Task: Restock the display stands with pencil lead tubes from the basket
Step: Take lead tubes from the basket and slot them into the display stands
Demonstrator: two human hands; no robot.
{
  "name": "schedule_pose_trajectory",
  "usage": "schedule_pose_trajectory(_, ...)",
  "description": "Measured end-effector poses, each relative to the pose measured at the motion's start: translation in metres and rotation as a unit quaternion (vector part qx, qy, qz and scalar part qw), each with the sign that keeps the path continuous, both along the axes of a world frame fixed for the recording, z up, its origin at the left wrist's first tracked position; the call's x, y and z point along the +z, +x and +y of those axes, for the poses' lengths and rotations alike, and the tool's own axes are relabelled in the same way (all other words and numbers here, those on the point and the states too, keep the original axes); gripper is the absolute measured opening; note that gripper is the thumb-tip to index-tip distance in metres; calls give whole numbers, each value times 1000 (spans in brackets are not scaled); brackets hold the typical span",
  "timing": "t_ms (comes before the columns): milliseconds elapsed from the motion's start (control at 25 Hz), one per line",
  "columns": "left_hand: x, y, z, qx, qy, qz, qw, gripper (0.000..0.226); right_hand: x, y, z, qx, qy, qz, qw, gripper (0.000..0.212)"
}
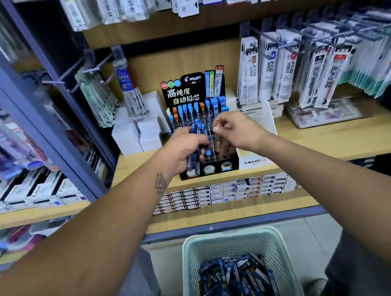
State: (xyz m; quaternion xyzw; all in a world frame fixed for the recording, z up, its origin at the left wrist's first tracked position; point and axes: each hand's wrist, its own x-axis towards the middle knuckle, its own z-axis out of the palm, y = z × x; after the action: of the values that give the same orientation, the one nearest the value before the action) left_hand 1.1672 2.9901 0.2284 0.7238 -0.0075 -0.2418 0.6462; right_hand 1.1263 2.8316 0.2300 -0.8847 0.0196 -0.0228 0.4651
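A black display stand (209, 168) with a black header card sits on the wooden shelf (328, 145), holding rows of blue- and orange-capped lead tubes (191, 109). My left hand (184, 149) grips a bunch of blue lead tubes (198, 128) just in front of the stand. My right hand (235, 131) pinches a single orange-capped tube (217, 125) over the stand's front rows. On the floor below stands a pale green basket (233, 241) holding several more blue tubes (237, 281).
White boxes (136, 133) stand left of the stand, and a white MONO box (254, 159) to its right. Packaged refills (304, 65) hang from hooks on both sides and above. Small boxes (221, 192) fill the lower shelf. A blue upright post (30, 104) stands at left.
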Motion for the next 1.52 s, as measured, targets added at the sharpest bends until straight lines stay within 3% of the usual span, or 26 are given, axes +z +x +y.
schedule_pose_trajectory(160, -4, 30, -8, 3, 11, -23, 1000, 19, -10, 32, -7, -30, -60, -63, 996, 11)
schedule_pose_trajectory(280, -3, 46, -6, -7, 31, -52, 998, 17, -11, 42, -10, -51, -45, -70, 995, 9)
schedule_pose_trajectory(640, -1, 49, 1, -27, 38, -48, 998, 16, -35, 49, -12, 20, -204, -81, 975, 9)
schedule_pose_trajectory(1000, 5, 44, 7, -20, 32, -35, 999, 20, -29, 41, -7, 12, -164, -112, 980, 9)
schedule_pose_trajectory(1240, 4, 44, 4, -22, 42, -38, 998, 22, -35, 43, 2, 66, -254, -55, 963, 11)
schedule_pose_trajectory(1520, -1, 45, 2, -38, 51, -28, 998, 21, -37, 37, 0, 105, -254, 18, 961, 23)
